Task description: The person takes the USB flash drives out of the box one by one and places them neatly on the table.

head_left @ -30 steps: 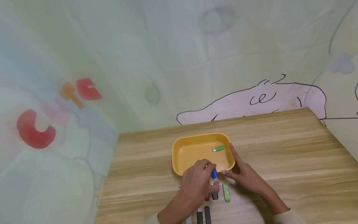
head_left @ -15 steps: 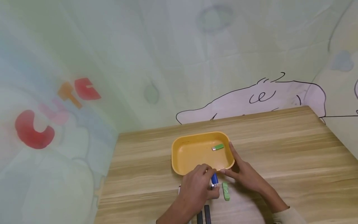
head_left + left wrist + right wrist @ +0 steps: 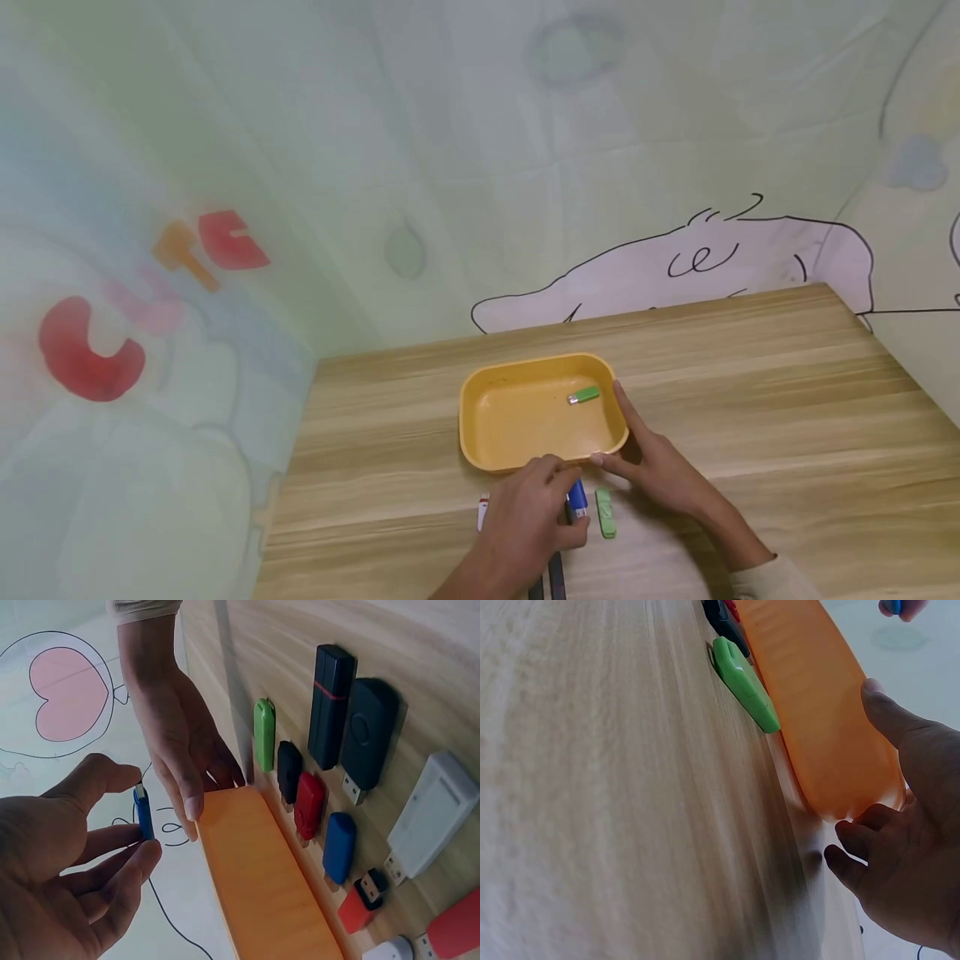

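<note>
My left hand (image 3: 525,517) pinches a blue USB flash drive (image 3: 142,810) between thumb and fingertips, its metal plug toward the thumb. It hovers above the table, just in front of the yellow plastic tray (image 3: 517,417). At the tray's right end, my right hand (image 3: 663,475) grips the corner, with the thumb at the near rim and the fingers along the end wall. Inside the tray lies a green flash drive (image 3: 585,395). A light green flash drive (image 3: 605,512) rests on the table between my two hands.
Several flash drives lie in rows before the tray, including a red one (image 3: 309,806), a second blue one (image 3: 340,847), a white one (image 3: 433,814) and a long black one (image 3: 331,705). A printed cloth (image 3: 450,167) hangs behind the wooden table (image 3: 787,400).
My left hand has drawn slightly back from the tray, toward the table's near side, with the blue flash drive still pinched. The right hand stays on the tray.
</note>
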The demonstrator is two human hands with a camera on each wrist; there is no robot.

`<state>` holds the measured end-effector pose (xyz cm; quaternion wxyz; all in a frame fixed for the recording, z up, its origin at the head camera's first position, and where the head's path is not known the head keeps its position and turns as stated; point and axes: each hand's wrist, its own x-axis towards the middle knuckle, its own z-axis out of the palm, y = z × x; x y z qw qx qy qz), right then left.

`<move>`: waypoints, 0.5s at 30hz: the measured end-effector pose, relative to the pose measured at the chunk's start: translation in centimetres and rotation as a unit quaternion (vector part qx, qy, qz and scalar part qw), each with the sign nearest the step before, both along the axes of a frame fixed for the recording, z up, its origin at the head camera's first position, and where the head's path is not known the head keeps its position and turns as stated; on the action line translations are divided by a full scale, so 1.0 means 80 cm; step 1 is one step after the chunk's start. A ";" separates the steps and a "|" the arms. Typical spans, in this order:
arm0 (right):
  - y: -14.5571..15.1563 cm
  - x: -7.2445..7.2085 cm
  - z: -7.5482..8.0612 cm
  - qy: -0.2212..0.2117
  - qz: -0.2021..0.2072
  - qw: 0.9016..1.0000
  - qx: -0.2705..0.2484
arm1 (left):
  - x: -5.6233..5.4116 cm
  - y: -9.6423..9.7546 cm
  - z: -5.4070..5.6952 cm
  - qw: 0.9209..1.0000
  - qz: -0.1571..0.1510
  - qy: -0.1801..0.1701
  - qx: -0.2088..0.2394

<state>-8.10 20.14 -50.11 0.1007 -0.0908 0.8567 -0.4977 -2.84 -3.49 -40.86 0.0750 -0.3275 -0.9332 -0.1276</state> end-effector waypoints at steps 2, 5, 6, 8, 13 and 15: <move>0.000 0.000 0.000 0.001 0.000 1.000 0.000 | 0.001 0.000 -0.002 1.000 -0.001 -0.010 -0.001; 0.000 0.000 0.001 0.001 -0.002 1.000 0.003 | 0.002 0.000 -0.004 0.999 -0.001 -0.033 0.000; 0.000 0.001 0.001 0.001 -0.003 1.000 0.005 | 0.003 0.000 -0.005 0.999 -0.001 -0.038 0.001; 0.000 0.001 0.002 0.000 -0.004 1.000 0.010 | 0.005 -0.001 -0.007 0.998 -0.001 -0.055 0.005; 0.000 0.001 0.003 0.000 -0.006 1.000 0.010 | 0.008 -0.002 -0.010 0.997 0.003 -0.074 0.005; 0.000 0.001 0.002 -0.002 -0.009 1.000 0.011 | 0.009 -0.002 -0.012 0.997 0.002 -0.078 0.003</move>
